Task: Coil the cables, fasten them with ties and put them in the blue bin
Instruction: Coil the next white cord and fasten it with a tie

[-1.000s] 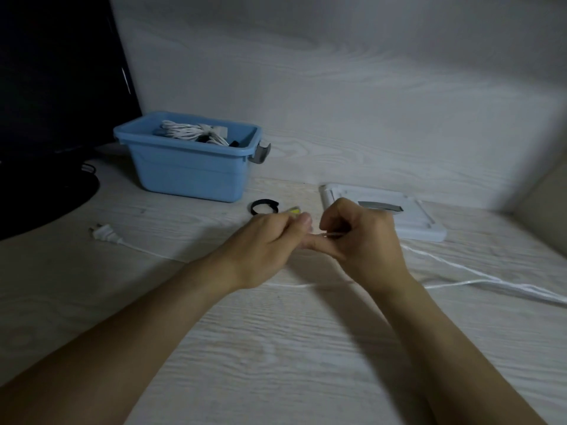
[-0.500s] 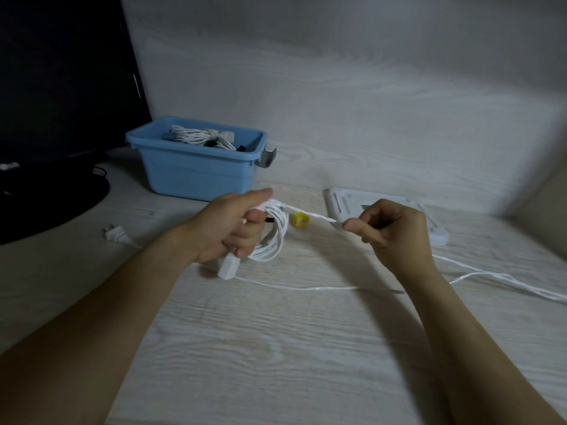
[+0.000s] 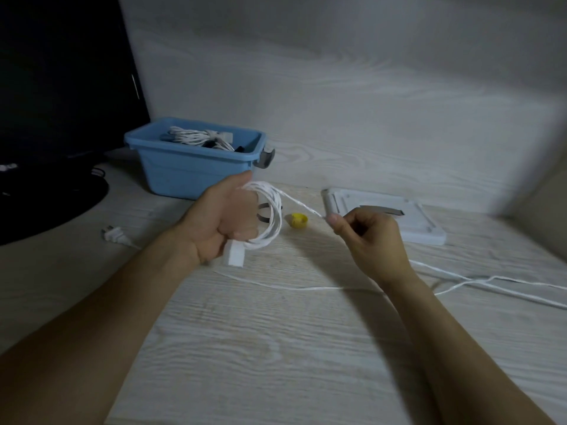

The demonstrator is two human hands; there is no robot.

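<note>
My left hand (image 3: 219,223) grips a partly wound coil of white cable (image 3: 271,220), with a white block-shaped end (image 3: 235,256) hanging below the fist. A strand runs from the coil to my right hand (image 3: 366,240), which pinches it between thumb and fingertips. The rest of the cable (image 3: 306,287) trails loose over the table to the right edge. Behind my left hand stands the blue bin (image 3: 190,170), holding bundled white cables (image 3: 196,138). A yellow tie (image 3: 297,220) and a dark tie (image 3: 263,213) lie on the table between my hands.
A white plug (image 3: 113,234) lies on the table at the left. A flat white lid (image 3: 386,219) rests behind my right hand. A black monitor (image 3: 61,87) and its dark base (image 3: 46,207) fill the left side. Walls close in at the back and right.
My hands were together over the cable a second ago. They have since drawn apart: the left holds the coil up, the right pulls a strand out to the right.
</note>
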